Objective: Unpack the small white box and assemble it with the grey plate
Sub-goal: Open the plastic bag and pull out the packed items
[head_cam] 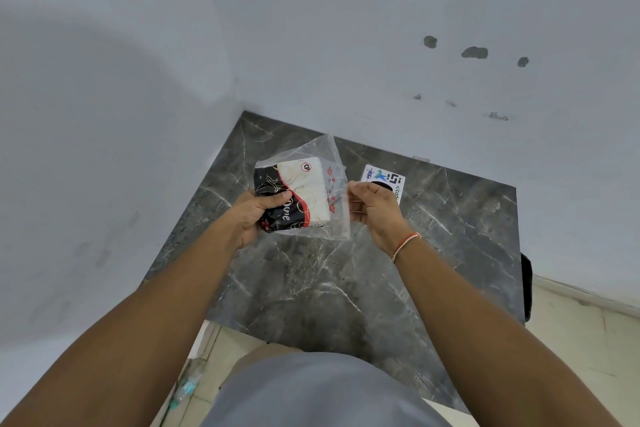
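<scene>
A small box (pixel 304 191), white with a black and red printed side, sits inside a clear plastic bag (pixel 337 218). I hold both above the dark marble table (pixel 329 288). My left hand (pixel 252 215) grips the box's black end through the bag. My right hand (pixel 372 206) pinches the bag's right edge between thumb and fingers. No grey plate is in view.
A white card with a logo and a dark mark (pixel 384 180) lies on the table behind my right hand. Pale walls meet in a corner behind the table. A black object (pixel 526 288) hangs at the table's right edge. Tiled floor lies below.
</scene>
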